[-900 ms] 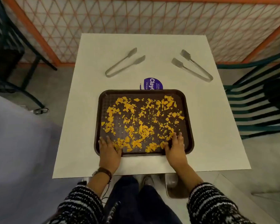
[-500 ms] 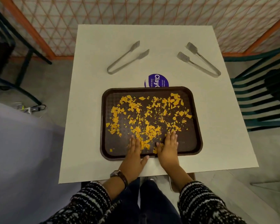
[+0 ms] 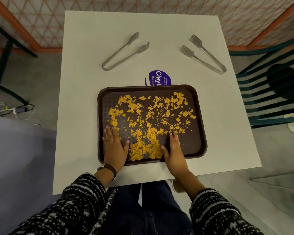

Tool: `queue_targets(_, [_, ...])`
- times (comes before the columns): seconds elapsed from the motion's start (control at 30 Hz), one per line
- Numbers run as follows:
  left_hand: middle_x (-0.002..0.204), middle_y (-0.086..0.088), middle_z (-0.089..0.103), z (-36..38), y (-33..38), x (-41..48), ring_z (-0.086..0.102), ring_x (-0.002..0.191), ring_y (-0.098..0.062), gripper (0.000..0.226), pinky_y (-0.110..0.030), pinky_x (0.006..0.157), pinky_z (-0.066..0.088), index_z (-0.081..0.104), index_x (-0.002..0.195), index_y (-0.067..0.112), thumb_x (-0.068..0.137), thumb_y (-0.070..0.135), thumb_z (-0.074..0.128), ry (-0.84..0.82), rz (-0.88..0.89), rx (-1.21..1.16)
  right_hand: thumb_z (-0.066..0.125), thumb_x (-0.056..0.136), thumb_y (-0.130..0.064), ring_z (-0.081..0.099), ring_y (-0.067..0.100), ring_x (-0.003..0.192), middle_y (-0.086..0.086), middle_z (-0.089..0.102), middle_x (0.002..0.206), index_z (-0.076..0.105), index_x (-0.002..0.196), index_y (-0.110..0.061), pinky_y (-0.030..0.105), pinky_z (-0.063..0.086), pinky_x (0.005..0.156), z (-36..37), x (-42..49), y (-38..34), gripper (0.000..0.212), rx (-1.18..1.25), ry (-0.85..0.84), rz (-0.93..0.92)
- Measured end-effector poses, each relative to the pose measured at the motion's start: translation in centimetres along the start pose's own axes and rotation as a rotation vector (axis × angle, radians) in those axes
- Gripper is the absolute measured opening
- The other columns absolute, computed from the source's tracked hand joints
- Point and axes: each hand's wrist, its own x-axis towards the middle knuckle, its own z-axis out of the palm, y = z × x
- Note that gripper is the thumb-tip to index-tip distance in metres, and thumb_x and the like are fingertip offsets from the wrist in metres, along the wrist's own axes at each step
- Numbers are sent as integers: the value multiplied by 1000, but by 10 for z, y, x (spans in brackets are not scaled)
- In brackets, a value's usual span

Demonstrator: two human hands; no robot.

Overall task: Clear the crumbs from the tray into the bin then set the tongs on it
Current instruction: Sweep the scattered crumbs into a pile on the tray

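Presently, head view: left hand [image 3: 115, 148] and right hand [image 3: 174, 149] lie flat, fingers spread, gripping nothing, flanking heaped crumbs [image 3: 145, 148] at the near edge of the tray [image 3: 203, 133]. Risk: crumbs pushed over that rim onto the table [image 3: 85, 102]; bin unseen, both tongs [image 3: 124, 52] at the far edge.

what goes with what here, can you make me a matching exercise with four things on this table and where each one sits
Things:
1. crumbs
2. left hand
3. sticker
4. tongs on the right

Places:
A. partly hidden under the tray's far edge
B. far right part of the table, off the tray
C. scattered on the tray
D. flat on the tray's near left corner

Pairs: 1-C, 2-D, 3-A, 4-B
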Motion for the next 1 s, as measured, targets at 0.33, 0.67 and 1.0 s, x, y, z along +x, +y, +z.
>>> queue_targets(0.33, [147, 9, -30, 25, 46, -31, -20, 137, -11, 79, -34, 108, -3, -17, 144, 21, 93, 44, 39, -294, 250, -208, 40, 97, -36, -4, 23, 147, 9, -2, 159, 5, 149, -8, 34, 2, 118, -39, 33, 37, 69, -153, 119, 158])
queue_targets(0.67, [156, -13, -12, 2, 3, -40, -10, 145, -24, 78, -43, 120, 6, 0, 147, 2, 93, 36, 45, 15, -126, -179, 24, 93, -51, -17, 13, 143, -2, -15, 155, -5, 149, -13, 29, -9, 116, 7, 30, 3, 73, -234, -176, -245])
queue_targets(1.0, [150, -34, -6, 19, 24, -42, -6, 141, -47, 133, -48, 116, 2, -3, 145, -2, 45, 80, -35, -124, -259, 76, 36, 95, -44, -10, 13, 145, 2, -8, 158, 2, 149, -10, 29, -3, 117, -30, 22, 21, 72, -240, -76, -123])
